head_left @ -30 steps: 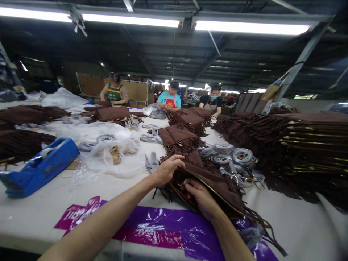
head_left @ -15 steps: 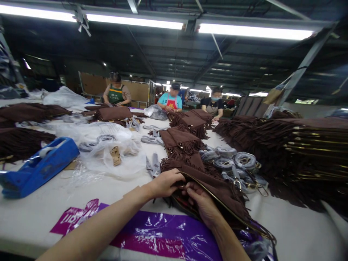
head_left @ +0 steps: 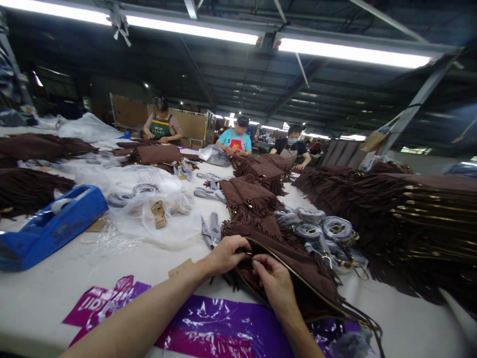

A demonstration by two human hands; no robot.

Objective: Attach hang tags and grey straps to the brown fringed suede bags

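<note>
A brown fringed bag (head_left: 298, 268) lies in front of me with its gold zipper undone and its mouth gaping. My left hand (head_left: 230, 252) is closed at the bag's left end, fingers curled over the edge by the zipper. Inside the opening, my right hand (head_left: 275, 279) has thumb and fingers pinched together near the left fingertips. Whatever the right fingers hold is too small or hidden to make out. Beneath the bag and my forearms is a shiny purple plastic bag (head_left: 223, 318). Wrapped straps with gold clips (head_left: 337, 226) lie just beyond the bag.
A blue tape dispenser (head_left: 55, 223) stands at left, beside clear plastic bags (head_left: 164, 219). More brown fringed bags (head_left: 248, 194) run up the middle. A tall stack of bags (head_left: 428, 214) fills the right. Several co-workers sit across the table, one in a green apron (head_left: 161, 130).
My right hand has shifted slightly and its fingers have drawn closer together inside the bag. The left hand stays at the bag's edge. The view has tilted a little.
</note>
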